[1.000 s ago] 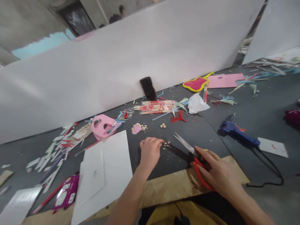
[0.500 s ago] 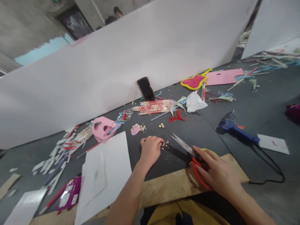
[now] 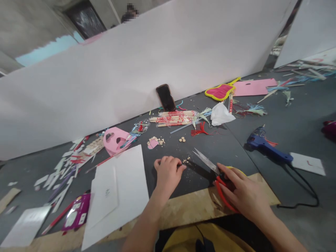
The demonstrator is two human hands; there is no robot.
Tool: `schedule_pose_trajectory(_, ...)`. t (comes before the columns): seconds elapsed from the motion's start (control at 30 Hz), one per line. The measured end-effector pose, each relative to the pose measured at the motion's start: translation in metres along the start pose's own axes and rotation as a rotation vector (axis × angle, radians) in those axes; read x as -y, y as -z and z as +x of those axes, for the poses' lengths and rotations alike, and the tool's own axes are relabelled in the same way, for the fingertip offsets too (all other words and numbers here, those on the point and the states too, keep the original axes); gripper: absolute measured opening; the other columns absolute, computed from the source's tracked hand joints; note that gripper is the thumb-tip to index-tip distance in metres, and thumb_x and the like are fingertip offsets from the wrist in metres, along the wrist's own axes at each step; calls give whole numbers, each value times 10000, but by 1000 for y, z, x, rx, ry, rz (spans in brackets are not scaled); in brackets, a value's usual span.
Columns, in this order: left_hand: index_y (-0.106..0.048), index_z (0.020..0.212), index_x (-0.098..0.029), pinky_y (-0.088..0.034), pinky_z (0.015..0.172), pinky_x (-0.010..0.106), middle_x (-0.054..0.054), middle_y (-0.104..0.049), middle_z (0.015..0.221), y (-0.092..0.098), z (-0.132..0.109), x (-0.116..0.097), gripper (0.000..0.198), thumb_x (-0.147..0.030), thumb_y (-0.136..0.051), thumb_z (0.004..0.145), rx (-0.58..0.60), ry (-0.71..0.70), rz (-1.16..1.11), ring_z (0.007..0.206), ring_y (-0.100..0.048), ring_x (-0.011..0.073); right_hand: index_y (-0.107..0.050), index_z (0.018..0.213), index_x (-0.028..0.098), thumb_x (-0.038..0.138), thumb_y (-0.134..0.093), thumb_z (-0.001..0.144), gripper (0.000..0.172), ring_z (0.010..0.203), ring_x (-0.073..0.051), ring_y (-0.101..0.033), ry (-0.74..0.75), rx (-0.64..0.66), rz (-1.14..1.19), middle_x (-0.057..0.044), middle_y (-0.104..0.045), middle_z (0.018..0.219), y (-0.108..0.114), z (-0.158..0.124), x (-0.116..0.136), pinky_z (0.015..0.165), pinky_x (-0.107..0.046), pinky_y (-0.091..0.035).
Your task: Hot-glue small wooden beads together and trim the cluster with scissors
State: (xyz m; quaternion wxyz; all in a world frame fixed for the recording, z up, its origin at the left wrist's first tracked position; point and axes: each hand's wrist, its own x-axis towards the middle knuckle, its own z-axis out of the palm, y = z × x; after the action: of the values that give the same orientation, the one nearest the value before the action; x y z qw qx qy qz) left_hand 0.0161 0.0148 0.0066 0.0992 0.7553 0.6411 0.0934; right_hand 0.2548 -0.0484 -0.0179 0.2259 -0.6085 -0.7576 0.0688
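Note:
My right hand [image 3: 240,187] is wrapped round the red handles of a pair of scissors [image 3: 207,161]; the blades point up and left, slightly parted. My left hand [image 3: 168,171] rests low over the dark tabletop with its fingers curled down and thumb near the forefinger; what they hold, if anything, is hidden. Right beside its thumb lie small beige crumbs [image 3: 187,160]. Just beyond are a little cluster of beige pieces [image 3: 182,139] and a pink heart-shaped piece [image 3: 152,143] with more beige bits around it.
A phone [image 3: 166,97] leans on the white partition [image 3: 118,80]. Wrapped sticks [image 3: 175,119] and a white tissue [image 3: 221,114] lie before it. A blue glue gun [image 3: 270,147] with a cord is right; white sheets [image 3: 123,189] and a purple packet [image 3: 78,211] are left.
My left hand has shifted slightly, and its thumb now sits lower and further out beside the crumbs. My right hand keeps the scissors in the same place. The view has moved a little.

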Motion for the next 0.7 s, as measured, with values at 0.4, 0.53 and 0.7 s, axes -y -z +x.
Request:
schedule_pose_trajectory(0.4,-661,855,-265,-262,871,425,-4,-700,898,5,13,-6,132,-198,-548,865,24,-30,-32,970,-559,211,-557,1253,215,396,-470,885,420,745,-212,-695,-11,4,-5,-91,-690,1042,0,0,1,592,-306,-547)
schedule_pose_trajectory(0.53,-670,818,-261,-249,899,448,17,-703,902,4,22,-12,127,-231,-554,861,36,-61,-16,983,-544,231,-553,1257,219,386,-480,884,416,781,-220,-697,-6,-4,-3,-91,-690,1040,0,0,1,612,-310,-552)
schedule_pose_trajectory(0.7,-678,790,-253,-251,896,462,39,-702,899,0,25,-13,174,-201,-528,860,56,-75,-7,975,-540,244,-565,1255,231,384,-496,874,417,765,-218,-697,-6,-24,-17,-80,-694,1040,-1,-1,1,604,-314,-557)
